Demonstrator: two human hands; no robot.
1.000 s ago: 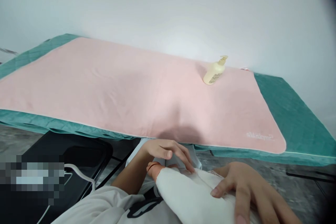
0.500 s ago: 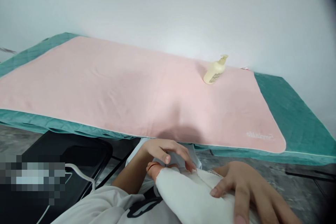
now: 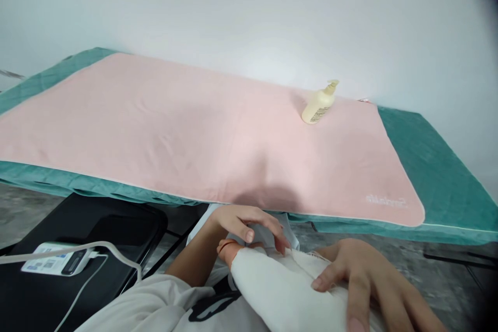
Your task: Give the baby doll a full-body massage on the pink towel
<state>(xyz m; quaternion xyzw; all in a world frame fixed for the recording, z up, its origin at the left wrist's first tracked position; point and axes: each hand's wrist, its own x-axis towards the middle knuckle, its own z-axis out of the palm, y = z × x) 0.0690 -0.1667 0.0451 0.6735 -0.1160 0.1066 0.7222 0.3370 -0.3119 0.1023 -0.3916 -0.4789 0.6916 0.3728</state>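
A bundle in white cloth lies across my lap, with an orange-tan, rubbery-looking end like a doll's limb showing at its left. My left hand curves above the bundle's far side, fingers loosely bent and apart, its fingertips at the cloth edge. Spread over the right part of the bundle, my right hand rests with its thumb and fingers apart on the white cloth. The lower part of the bundle runs out of view.
A cream pump bottle stands on a pink mat over a teal-covered bed against the wall. To the left, a black chair carries a white power bank with cables.
Both hands and the bundle keep practically the same place. The view has shifted very slightly, and the power bank on the chair, blurred out before, is now visible.
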